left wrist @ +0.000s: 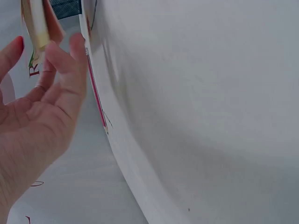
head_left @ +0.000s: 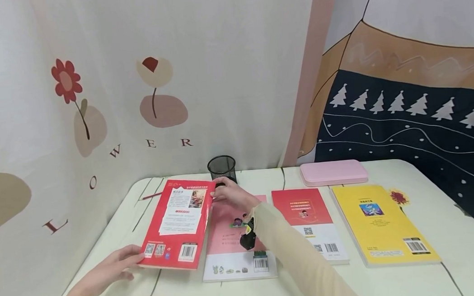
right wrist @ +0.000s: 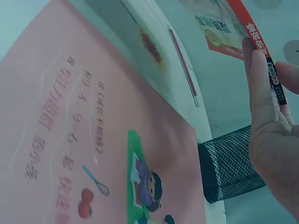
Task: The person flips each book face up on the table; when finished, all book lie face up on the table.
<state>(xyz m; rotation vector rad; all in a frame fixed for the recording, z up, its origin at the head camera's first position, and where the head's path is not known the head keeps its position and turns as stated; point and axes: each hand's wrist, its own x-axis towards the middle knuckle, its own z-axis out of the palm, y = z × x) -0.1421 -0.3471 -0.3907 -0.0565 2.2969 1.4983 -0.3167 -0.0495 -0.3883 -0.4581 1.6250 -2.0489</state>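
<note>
A red book [head_left: 176, 224], back cover up, is raised and tilted over the left of the table. My right hand [head_left: 233, 194] pinches its top right corner; the right wrist view shows thumb and fingers [right wrist: 261, 93] on either side of the spine. My left hand [head_left: 115, 266] is at the lower left corner, fingertips right at the edge. In the left wrist view its thumb and fingers [left wrist: 65, 70] are spread apart, with the book [left wrist: 39, 23] just beyond them. Partly under the right forearm lies a pink book [head_left: 222, 239].
Rightward lie a red-and-white book [head_left: 301, 207] and a yellow book [head_left: 382, 225]. At the back stand a black mesh pen cup [head_left: 222, 167] and a pink case [head_left: 333, 173]. A red pencil [head_left: 152, 195] lies near the left edge, partly behind the raised book. Printed curtains hang behind the table.
</note>
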